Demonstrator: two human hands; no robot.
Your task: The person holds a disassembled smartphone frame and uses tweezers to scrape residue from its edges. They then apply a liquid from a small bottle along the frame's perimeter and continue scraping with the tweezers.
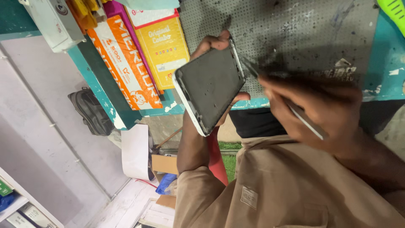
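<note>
My left hand (219, 46) grips a flat phone body (209, 86) with a white rim and a dark grey open face, held tilted over the near edge of the bench. My right hand (310, 107), blurred, holds thin metal tweezers (303, 118). Their tip (247, 65) sits at the phone's right edge near its upper corner. My brown sleeves and trousers fill the lower right.
A grey perforated mat (295, 33) with dark stains covers the teal bench (386, 63). Orange and yellow boxes (139, 55) lie at its left end beside a white device (52, 21). On the floor below are a black bag (90, 112), white paper (135, 150) and cardboard.
</note>
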